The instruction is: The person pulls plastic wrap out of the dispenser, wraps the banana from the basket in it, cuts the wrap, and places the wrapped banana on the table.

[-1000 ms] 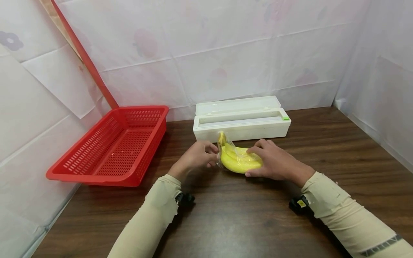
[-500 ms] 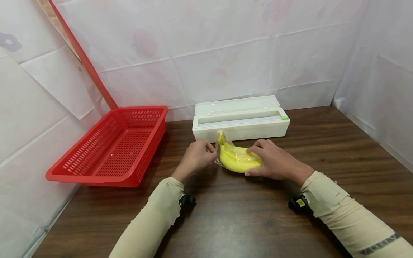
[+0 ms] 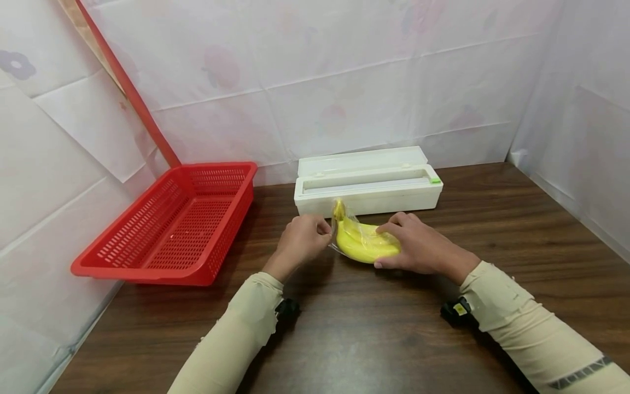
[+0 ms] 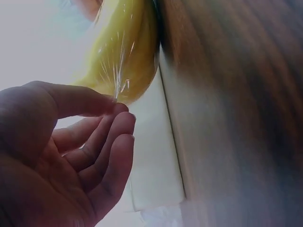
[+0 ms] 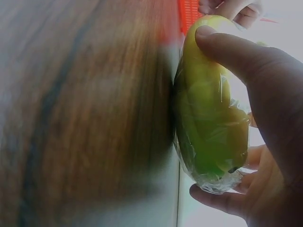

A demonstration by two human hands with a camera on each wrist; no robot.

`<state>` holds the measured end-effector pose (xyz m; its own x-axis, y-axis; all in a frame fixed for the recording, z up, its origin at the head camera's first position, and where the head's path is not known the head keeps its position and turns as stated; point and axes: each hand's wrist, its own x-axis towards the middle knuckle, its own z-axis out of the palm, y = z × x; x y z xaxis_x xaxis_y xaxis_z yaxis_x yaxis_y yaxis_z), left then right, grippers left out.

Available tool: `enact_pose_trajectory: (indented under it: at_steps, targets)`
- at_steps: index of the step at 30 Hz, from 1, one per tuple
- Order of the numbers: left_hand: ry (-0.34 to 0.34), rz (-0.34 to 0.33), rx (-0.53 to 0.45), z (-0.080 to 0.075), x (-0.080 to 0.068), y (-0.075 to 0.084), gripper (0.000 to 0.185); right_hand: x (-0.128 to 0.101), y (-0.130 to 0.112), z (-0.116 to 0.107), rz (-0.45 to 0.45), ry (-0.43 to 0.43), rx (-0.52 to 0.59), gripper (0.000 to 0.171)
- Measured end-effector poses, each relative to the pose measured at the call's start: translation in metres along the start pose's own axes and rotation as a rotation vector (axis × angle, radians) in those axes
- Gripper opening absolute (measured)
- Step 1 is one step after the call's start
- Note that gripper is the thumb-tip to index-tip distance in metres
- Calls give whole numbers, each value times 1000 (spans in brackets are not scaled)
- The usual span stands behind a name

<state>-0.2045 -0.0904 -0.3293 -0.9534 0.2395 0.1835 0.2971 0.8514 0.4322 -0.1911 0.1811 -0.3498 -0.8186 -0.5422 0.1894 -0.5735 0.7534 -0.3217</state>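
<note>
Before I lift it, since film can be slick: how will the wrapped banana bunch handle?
Probably firm: the bananas keep their curve under the right hand. Possibly slippery, given the glossy film. The loose film tail pinched by the left hand looks floppy.

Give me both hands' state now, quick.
Left hand: pinches the plastic wrap at the bananas' stem end.
Right hand: grips the wrapped bananas on the table.

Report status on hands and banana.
Left hand pinches cling film at stem end. Right hand holds wrapped banana bunch on table. Film dispenser just behind; nothing blocking.
</note>
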Motion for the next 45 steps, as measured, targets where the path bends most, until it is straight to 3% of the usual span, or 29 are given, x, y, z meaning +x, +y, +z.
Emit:
enact_pose_trajectory:
  at_steps: [5,8,14,18,22,30,35,45]
  targets:
    - [-3,44,-55,0,0,-6,10,0,1,0,-7,-1,14,70]
    - [-18,48,-155,1,1,-10,11,0,2,0,-13,-7,31,70]
    - [-148,-56,-460,0,2,-15,9,1,3,1,-25,-25,62,71]
    - [-192,-68,-551,0,2,-16,6,2,5,2,-44,-12,68,74]
    - [-233,-52,-586,-1,3,-18,8,2,7,1,-36,-22,83,82]
    - [-317,-109,-615,-5,4,-25,6,-2,12,-2,6,-79,112,89]
    - [-362,-78,-626,-6,6,-28,8,-2,12,-3,15,-89,118,89]
    - [-384,6,-622,-5,5,-31,4,-2,12,-2,18,-96,123,90]
